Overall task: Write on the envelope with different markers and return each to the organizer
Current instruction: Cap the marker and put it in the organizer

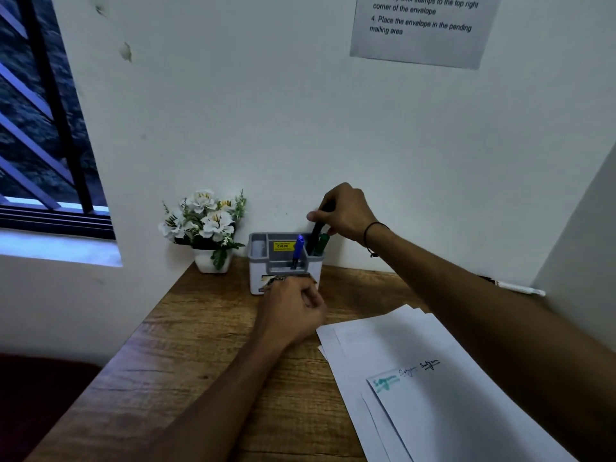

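Now R hand grips black marker, prob. inside organizer.

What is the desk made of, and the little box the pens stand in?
The desk looks like wood or a wood-look laminate: brown grain streaks, matte. The organizer seems to be plastic: smooth grey and white moulded walls with rounded corners and a faint sheen.

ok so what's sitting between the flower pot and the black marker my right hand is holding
In the head view, the blue marker stands between the flower pot and the black marker gripped by the right hand, all within the grey organizer.
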